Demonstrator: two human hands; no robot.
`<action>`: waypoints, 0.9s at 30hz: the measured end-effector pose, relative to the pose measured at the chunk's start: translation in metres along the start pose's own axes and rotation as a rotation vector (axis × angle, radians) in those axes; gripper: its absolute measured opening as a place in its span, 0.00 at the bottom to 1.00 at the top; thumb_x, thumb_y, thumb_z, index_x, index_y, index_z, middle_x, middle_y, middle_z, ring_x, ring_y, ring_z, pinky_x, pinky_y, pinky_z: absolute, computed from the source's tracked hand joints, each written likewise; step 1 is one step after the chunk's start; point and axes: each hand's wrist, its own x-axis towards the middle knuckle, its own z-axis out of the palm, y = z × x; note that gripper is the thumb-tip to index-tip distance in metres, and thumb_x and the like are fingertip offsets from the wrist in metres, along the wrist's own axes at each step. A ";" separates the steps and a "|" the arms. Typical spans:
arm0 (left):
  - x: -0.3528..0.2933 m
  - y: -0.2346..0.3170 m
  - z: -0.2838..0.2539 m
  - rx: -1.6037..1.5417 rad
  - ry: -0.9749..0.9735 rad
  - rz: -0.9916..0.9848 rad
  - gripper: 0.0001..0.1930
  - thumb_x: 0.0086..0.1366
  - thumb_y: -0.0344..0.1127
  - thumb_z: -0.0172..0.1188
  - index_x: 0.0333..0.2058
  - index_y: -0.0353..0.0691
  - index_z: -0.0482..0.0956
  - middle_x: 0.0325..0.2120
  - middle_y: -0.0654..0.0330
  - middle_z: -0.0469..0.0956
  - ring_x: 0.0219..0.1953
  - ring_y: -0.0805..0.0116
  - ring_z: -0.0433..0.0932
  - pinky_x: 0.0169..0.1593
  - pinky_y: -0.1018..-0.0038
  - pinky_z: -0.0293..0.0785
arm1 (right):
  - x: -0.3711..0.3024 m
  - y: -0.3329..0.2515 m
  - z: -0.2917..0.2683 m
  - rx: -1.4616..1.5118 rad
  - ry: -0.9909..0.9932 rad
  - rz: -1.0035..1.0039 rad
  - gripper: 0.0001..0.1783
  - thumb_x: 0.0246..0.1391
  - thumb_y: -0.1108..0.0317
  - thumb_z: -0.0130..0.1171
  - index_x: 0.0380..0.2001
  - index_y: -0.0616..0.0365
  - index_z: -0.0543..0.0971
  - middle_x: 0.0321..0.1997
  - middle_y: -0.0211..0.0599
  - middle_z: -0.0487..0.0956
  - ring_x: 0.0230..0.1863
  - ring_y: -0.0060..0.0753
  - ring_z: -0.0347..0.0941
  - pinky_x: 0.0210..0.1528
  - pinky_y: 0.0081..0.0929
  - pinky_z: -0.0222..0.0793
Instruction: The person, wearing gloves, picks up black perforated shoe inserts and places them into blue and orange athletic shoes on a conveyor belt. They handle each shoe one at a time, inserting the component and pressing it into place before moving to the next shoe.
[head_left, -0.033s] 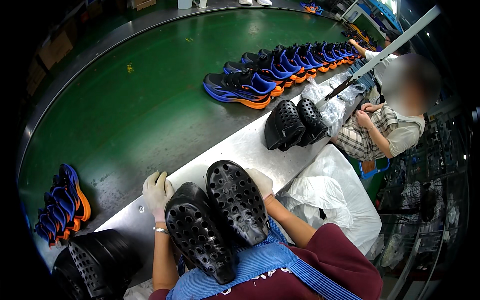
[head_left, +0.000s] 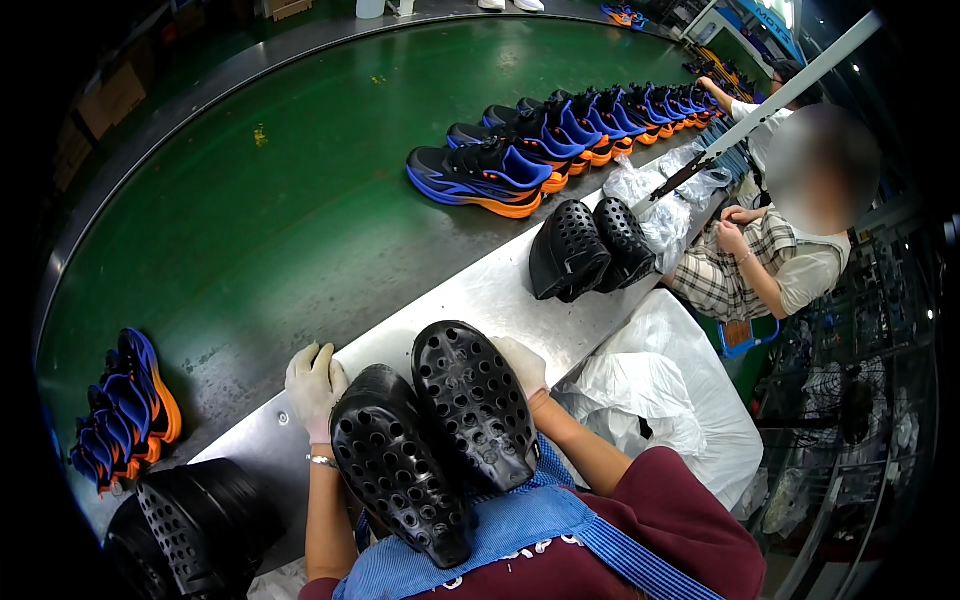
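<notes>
Two stacks of black plastic shoe inserts with round holes stand upright against my chest. My left hand (head_left: 316,388), in a pale glove, lies on the rim of the metal bench beside the left stack of inserts (head_left: 398,455). Its fingers stretch forward and nothing shows in them. My right hand (head_left: 523,366), gloved too, is at the far right side of the right stack of inserts (head_left: 474,405). That stack hides its fingers, so its grip cannot be made out.
More black inserts sit on the metal bench (head_left: 500,315), at front left (head_left: 210,520) and right (head_left: 570,250). Blue-orange sneakers (head_left: 480,180) line the green surface (head_left: 270,220); others (head_left: 125,410) stand left. A white sack (head_left: 680,400) and a seated person (head_left: 770,250) are right.
</notes>
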 end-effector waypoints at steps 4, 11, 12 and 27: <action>-0.001 -0.001 0.002 -0.004 0.000 0.000 0.13 0.57 0.33 0.59 0.40 0.39 0.83 0.44 0.51 0.78 0.49 0.51 0.74 0.53 0.59 0.70 | 0.000 -0.004 -0.003 -0.021 -0.003 0.030 0.12 0.61 0.63 0.49 0.42 0.51 0.79 0.35 0.40 0.80 0.39 0.43 0.77 0.40 0.34 0.72; 0.000 0.002 0.000 -0.006 -0.021 -0.007 0.13 0.58 0.34 0.59 0.41 0.40 0.83 0.45 0.52 0.78 0.50 0.52 0.74 0.54 0.60 0.69 | -0.001 -0.003 -0.003 -0.010 0.045 -0.002 0.12 0.61 0.63 0.48 0.42 0.51 0.79 0.35 0.40 0.80 0.39 0.43 0.77 0.40 0.34 0.72; 0.000 0.002 0.000 -0.007 -0.023 -0.012 0.13 0.58 0.34 0.59 0.41 0.40 0.83 0.45 0.52 0.78 0.50 0.52 0.73 0.54 0.60 0.69 | -0.001 -0.005 -0.004 -0.009 0.040 0.002 0.12 0.61 0.63 0.48 0.42 0.51 0.79 0.35 0.40 0.80 0.39 0.43 0.77 0.40 0.35 0.72; 0.000 -0.006 0.005 0.005 -0.004 0.010 0.13 0.57 0.35 0.59 0.40 0.41 0.84 0.44 0.51 0.78 0.48 0.51 0.75 0.53 0.60 0.70 | -0.002 -0.006 -0.005 0.008 0.055 0.006 0.13 0.61 0.63 0.49 0.43 0.51 0.79 0.35 0.41 0.80 0.39 0.45 0.77 0.41 0.35 0.72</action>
